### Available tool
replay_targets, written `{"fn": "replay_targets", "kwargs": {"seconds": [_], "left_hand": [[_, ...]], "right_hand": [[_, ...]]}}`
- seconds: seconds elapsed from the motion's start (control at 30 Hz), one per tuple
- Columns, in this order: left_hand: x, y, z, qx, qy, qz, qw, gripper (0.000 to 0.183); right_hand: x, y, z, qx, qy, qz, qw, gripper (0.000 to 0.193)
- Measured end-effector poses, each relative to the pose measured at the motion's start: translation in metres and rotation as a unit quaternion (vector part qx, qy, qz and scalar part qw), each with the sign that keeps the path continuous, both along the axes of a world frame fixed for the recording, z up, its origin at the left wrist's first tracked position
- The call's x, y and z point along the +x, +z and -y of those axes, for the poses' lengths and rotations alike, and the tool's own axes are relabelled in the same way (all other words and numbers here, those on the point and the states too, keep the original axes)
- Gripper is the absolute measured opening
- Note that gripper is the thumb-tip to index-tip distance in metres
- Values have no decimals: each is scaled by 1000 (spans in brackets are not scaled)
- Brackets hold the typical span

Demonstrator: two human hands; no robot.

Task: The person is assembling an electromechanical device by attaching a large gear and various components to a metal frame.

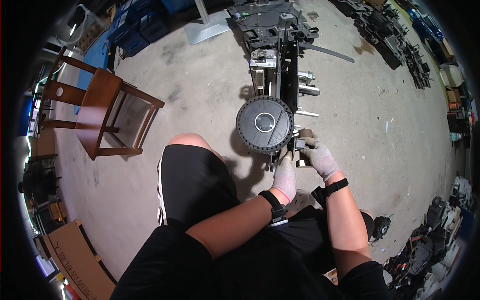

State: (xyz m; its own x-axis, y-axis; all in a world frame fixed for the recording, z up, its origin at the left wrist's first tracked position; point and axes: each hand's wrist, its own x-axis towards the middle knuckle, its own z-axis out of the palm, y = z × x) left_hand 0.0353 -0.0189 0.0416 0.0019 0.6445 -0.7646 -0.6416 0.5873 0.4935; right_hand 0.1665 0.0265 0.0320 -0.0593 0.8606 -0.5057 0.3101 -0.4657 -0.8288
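A long machine frame of black and silver metal stands in front of me, with a round black wheel on its near end. My left hand, in a pale work glove, is just below the wheel, its closed fingers at the near end of the frame. To its right, my right hand, gloved too, has its fingers curled round a small part at the frame's side. That part is mostly hidden by the fingers. Beside them is a brown cylindrical piece. Silver rods stick out from the frame's right side.
A wooden chair lies tipped on the concrete floor at left. More black machine parts are piled at far right, and a scrap heap sits at lower right. Blue crates and a metal stand base are at the back. A cardboard box is at lower left.
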Motion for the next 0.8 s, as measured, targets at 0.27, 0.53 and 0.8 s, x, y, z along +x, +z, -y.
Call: {"fn": "replay_targets", "kwargs": {"seconds": [0.27, 0.53, 0.8], "left_hand": [[-8, -25, 10, 221, -254, -363, 869, 54], [-16, -41, 16, 331, -333, -503, 726, 35], [-28, -29, 8, 338, -462, -504, 647, 43]], "right_hand": [[2, -6, 1, 9, 15, -3, 1000, 26], [4, -8, 2, -26, -15, -28, 999, 27], [3, -3, 4, -19, -13, 9, 1000, 27]]}}
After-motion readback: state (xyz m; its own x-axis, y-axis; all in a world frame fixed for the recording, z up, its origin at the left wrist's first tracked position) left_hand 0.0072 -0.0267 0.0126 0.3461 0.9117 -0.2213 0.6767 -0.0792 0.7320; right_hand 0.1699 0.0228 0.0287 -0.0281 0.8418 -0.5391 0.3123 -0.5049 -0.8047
